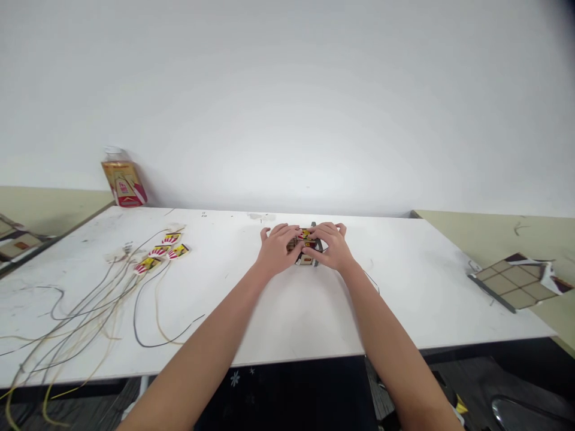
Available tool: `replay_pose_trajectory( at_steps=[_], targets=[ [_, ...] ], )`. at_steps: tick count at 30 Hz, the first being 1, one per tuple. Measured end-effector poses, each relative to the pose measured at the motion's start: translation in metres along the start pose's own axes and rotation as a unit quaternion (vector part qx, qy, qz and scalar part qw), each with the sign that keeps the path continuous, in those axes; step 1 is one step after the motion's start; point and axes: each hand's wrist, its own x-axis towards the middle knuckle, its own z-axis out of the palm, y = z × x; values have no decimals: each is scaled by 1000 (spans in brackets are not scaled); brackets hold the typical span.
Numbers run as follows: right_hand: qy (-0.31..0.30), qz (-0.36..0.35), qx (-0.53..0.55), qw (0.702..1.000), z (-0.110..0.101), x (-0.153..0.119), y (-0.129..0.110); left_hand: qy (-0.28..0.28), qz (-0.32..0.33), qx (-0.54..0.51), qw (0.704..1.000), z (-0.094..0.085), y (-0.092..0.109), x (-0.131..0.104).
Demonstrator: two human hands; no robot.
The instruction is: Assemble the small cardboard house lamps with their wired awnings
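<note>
My left hand (279, 250) and my right hand (331, 245) meet over a small beige printed cardboard piece (308, 260) near the middle of the white table. A dark strip (317, 245) runs along the piece's right side. Between my fingers shows a small yellow-and-red printed label (305, 234), lying on the piece. Both hands have bent fingers, with thumbs and fingertips pressed to the piece and label from either side. My fingers hide much of both, so how the label is fixed cannot be made out.
Several yellow, red and white labels (148, 264) with long dark and yellowish cords lie at the left of the white table (251, 323). A gold-and-red bottle (124, 179) stands at the back left. A gridded cardboard piece (516, 282) with a dark strip lies at the right edge.
</note>
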Motion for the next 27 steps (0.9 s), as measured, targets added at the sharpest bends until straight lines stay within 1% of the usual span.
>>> replay_pose_trajectory(
  at_steps=[3, 5, 8, 11, 13, 15, 17, 19, 21, 22, 24, 25, 27],
  targets=[
    [3, -13, 12, 1000, -1, -3, 6, 3, -17, -21, 1000, -6, -5, 0],
    [5, -12, 25, 1000, -2, -3, 10, -7, -33, -55, 998, -12, -12, 2],
    [-5, 10, 54, 998, -2, -4, 15, -48, -46, -136, 988, -20, -29, 5],
    [-38, 32, 81, 995, 0, -5, 19, -107, -63, -199, 972, -23, -43, 4],
    [-51, 40, 98, 993, 1, -5, 20, -131, -77, -213, 965, -22, -48, 3],
    [-47, 40, 112, 992, 2, -5, 21, -133, -78, -207, 966, -21, -47, 2],
    [-31, 30, 125, 991, 2, -4, 20, -103, -53, -183, 976, -23, -42, 2],
    [-3, 9, 143, 990, 1, -3, 20, -50, 4, -137, 989, -30, -35, 2],
    [30, -15, 163, 986, 0, -2, 19, 11, 64, -54, 996, -42, -28, 2],
    [43, -23, 169, 984, 0, -2, 19, 37, 84, -3, 996, -50, -25, 1],
    [55, -26, 165, 984, -1, -2, 18, 83, 95, 96, 987, -72, -22, -3],
    [54, -21, 156, 986, -1, -3, 18, 104, 91, 134, 981, -86, -22, -6],
    [46, -7, 131, 990, 0, -4, 17, 158, 70, 187, 967, -120, -27, -19]
  ],
)
